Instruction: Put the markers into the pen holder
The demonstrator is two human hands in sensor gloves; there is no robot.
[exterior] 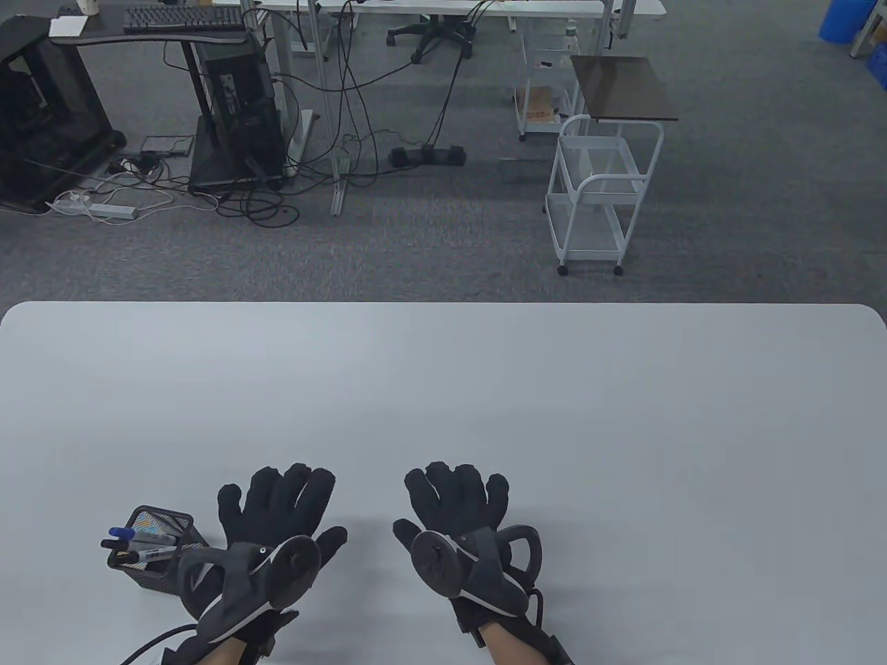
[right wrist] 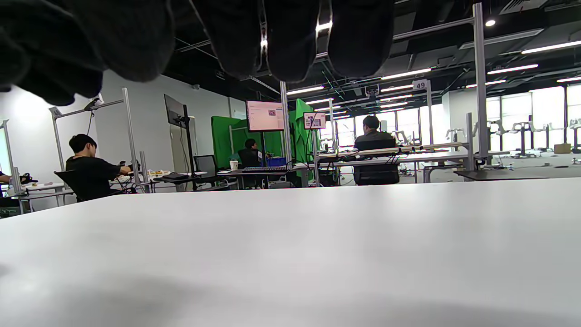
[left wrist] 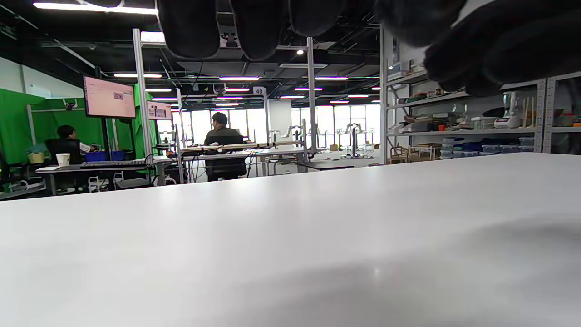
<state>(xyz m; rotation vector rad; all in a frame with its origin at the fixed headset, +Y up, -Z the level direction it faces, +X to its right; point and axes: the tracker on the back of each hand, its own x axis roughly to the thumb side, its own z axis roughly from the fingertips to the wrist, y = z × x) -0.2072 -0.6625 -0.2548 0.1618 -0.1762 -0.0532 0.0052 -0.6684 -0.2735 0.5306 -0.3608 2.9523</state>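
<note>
Both grips flat n empty on my bench [exterior: 443,388], markers [exterior: 142,547] in holder [exterior: 163,554] — left hand [exterior: 277,516] could tip it, imo.

My gloved fingers [left wrist: 254,27] hang in from the top edge, spread and holding nothing, above the bare white desk [left wrist: 290,245]. Beyond its far edge a man [left wrist: 222,145] sits facing away, beside shelves [left wrist: 467,118] of boxes
</note>
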